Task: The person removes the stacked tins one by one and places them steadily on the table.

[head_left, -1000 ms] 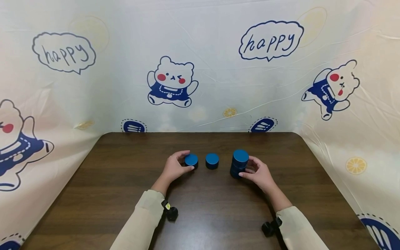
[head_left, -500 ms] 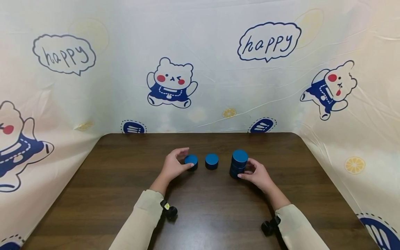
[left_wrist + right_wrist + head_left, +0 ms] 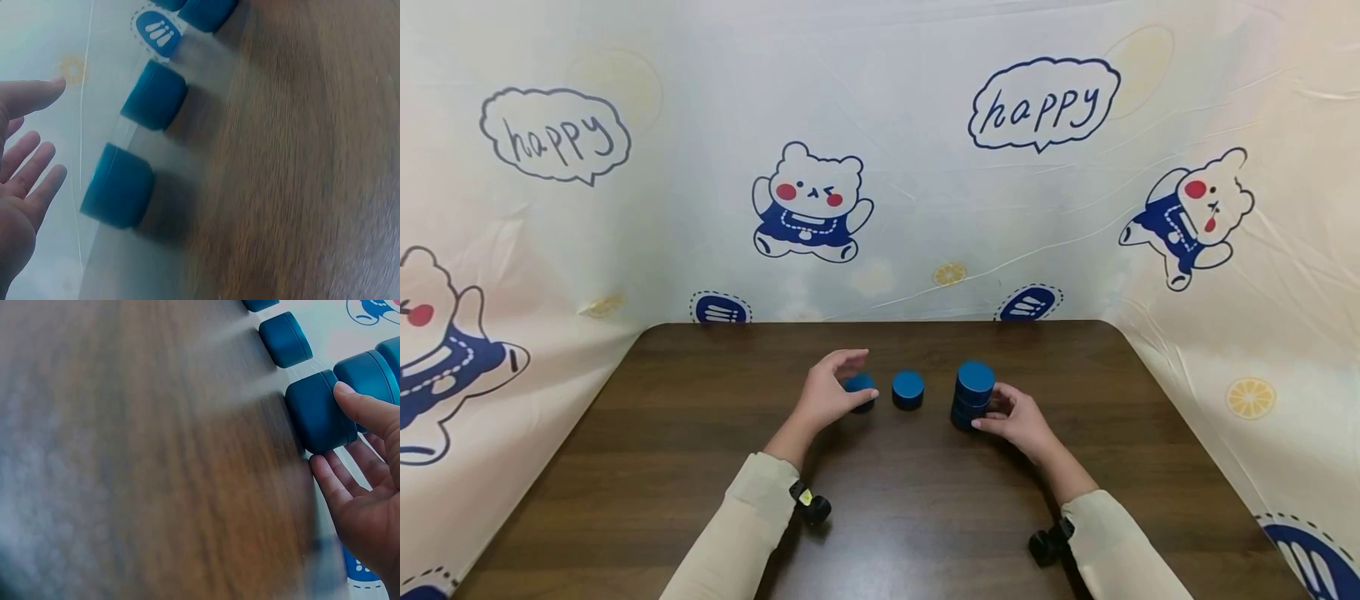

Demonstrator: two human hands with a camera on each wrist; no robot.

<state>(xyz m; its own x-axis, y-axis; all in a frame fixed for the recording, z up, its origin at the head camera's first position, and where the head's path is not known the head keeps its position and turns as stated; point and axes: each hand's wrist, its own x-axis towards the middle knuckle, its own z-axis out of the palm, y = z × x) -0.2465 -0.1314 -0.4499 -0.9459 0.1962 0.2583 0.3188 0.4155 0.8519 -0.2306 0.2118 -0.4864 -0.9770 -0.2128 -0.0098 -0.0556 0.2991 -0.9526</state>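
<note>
Several small round blue tins with lids stand on the brown table. My left hand [image 3: 826, 390] is spread over the leftmost tin [image 3: 862, 383], hiding part of it in the head view. The left wrist view shows a gap between the left fingers [image 3: 37, 169] and that same tin [image 3: 119, 187]. A second single tin [image 3: 907, 390] stands just to its right. Farther right rises a stack of tins [image 3: 974, 392]. My right hand [image 3: 1018, 421] holds the stack low on its right side, with the thumb [image 3: 359, 406] across the seam between the lower tins and fingers underneath alongside.
The brown wooden table [image 3: 895, 517] ends at the back against a pale curtain [image 3: 910, 108] printed with cartoon bears. A small black camera sits on each wrist, the left one [image 3: 816, 508] and the right one [image 3: 1045, 546], close above the tabletop.
My left hand has let go of the leftmost tin, lifted off it and shifted slightly to the right. The right hand and the stack have stayed in place.
</note>
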